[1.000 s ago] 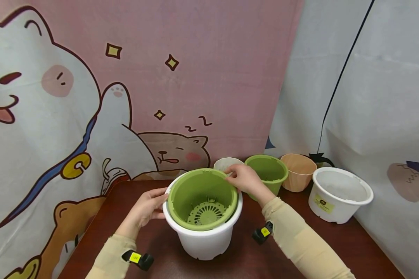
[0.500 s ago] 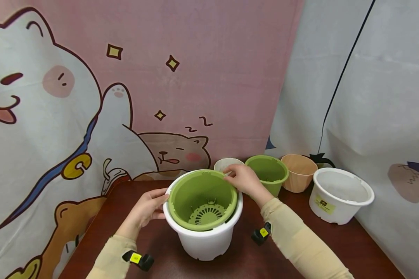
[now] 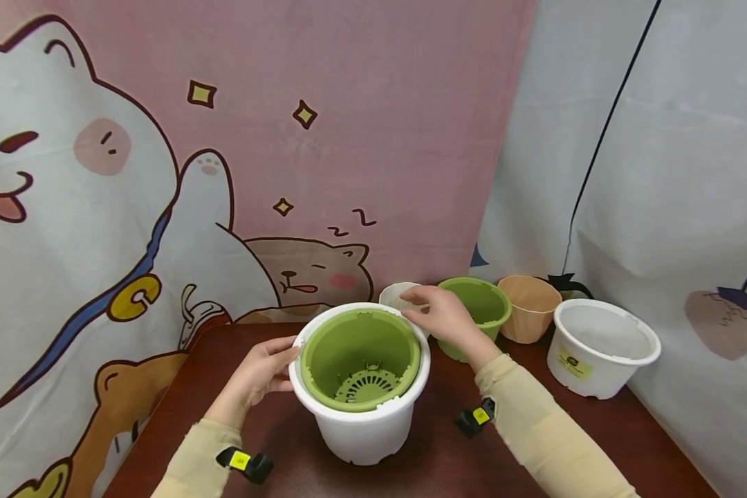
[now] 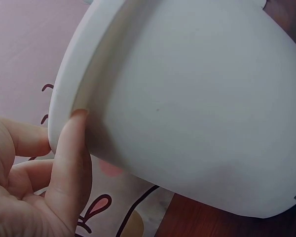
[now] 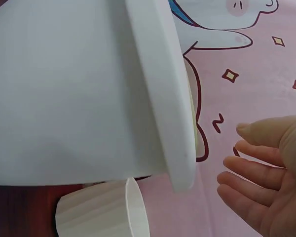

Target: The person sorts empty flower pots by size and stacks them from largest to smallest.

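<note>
A large white plastic flower pot stands upright on the dark wood table, and a green flower pot sits nested inside it, slotted holes showing in its bottom. My left hand pinches the white pot's rim on the left; the left wrist view shows thumb and fingers at that rim. Just above the far right of the rim is my right hand, fingers loosely extended and holding nothing. In the right wrist view this hand is apart from the white rim.
Along the back right stand a small cream pot, another green pot, a peach pot and an oval white pot with a yellow label. A printed cartoon cloth hangs behind the table.
My right hand has let go of the green pot's rim and lifted slightly up and right. The green pot sits a little lower inside the white one. My left hand keeps its grip.
</note>
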A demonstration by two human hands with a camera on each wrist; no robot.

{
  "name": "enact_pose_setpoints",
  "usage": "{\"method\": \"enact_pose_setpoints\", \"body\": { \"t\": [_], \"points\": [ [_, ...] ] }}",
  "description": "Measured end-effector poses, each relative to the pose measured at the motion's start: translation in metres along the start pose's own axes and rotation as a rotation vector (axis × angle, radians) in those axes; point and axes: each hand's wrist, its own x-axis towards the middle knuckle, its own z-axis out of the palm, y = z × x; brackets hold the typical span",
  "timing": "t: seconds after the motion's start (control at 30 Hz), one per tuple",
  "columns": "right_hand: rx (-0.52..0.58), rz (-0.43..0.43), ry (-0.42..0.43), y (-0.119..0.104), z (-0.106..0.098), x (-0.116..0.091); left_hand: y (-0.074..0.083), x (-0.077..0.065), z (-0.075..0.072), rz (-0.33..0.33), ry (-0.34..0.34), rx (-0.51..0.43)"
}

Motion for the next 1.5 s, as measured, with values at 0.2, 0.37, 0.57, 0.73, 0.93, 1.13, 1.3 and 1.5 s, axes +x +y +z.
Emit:
{"method": "enact_pose_setpoints", "body": {
  "t": [0.2,0.37,0.57,0.73,0.93,1.13,1.3,1.5],
  "points": [
    [-0.002,-0.023,-0.016,0.002,-0.004,-0.006,0.000,-0.001,-0.002,0.001,0.003,0.004],
    [0.016,-0.018,-0.006,0.006,-0.008,-0.012,0.000,-0.002,-0.003,0.003,0.003,0.007],
    [0.037,-0.010,0.019,0.011,-0.013,-0.021,0.000,-0.001,-0.004,0.003,0.007,0.005],
    [0.045,-0.010,0.045,0.017,-0.015,-0.028,-0.001,-0.001,-0.004,0.008,0.003,0.000],
    [0.050,-0.026,0.096,0.027,-0.016,-0.036,-0.001,-0.001,-0.003,0.008,0.001,-0.003],
    [0.048,-0.031,0.142,0.038,-0.015,-0.046,-0.001,0.000,-0.002,0.003,0.000,-0.009],
    [0.043,-0.027,0.175,0.047,-0.016,-0.055,-0.002,0.001,-0.001,0.003,0.000,-0.010],
    [0.007,-0.001,0.210,0.059,-0.015,-0.065,-0.003,0.001,0.000,0.002,0.004,-0.010]
  ]
}}
